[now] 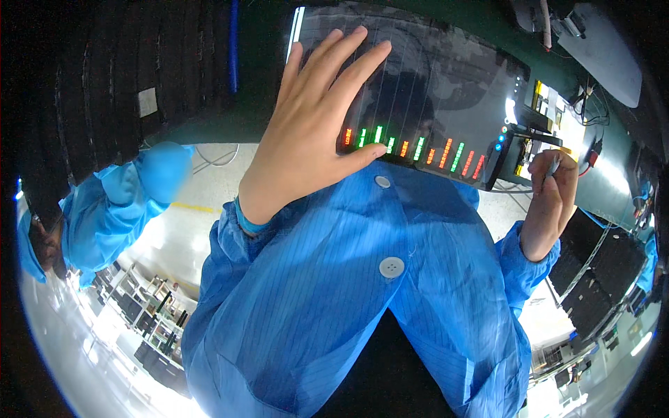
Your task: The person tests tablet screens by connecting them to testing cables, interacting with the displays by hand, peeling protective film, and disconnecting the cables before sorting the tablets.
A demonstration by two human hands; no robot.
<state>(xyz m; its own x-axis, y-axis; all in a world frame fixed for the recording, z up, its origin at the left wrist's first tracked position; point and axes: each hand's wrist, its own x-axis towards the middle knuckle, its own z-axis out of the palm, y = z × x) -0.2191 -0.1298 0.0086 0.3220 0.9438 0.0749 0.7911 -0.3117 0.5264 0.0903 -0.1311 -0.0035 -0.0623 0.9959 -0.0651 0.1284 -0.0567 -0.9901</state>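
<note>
A large tablet-like panel (pixel 446 83) with a dark glossy screen lies before me, lit with rows of red and green text along its near edge. Over its left part my left hand (pixel 313 118) is spread, fingers apart and holding nothing. The thumb is at the row of coloured text; whether it presses the glass I cannot tell. Off the panel's right end, my right hand (pixel 555 181) is closed, its fingertips pinched around a small greyish thing that I cannot name. Just beyond that hand is a brightly lit board with yellow edges (pixel 550 104).
Dark ridged stacks (pixel 125 76) fill the left side, with a blue bar (pixel 233 49) beside them. Another person in a blue smock (pixel 118 209) is at the left. Black cables (pixel 592 104), a red connector (pixel 592 159) and a grey plate (pixel 603 59) lie at the right.
</note>
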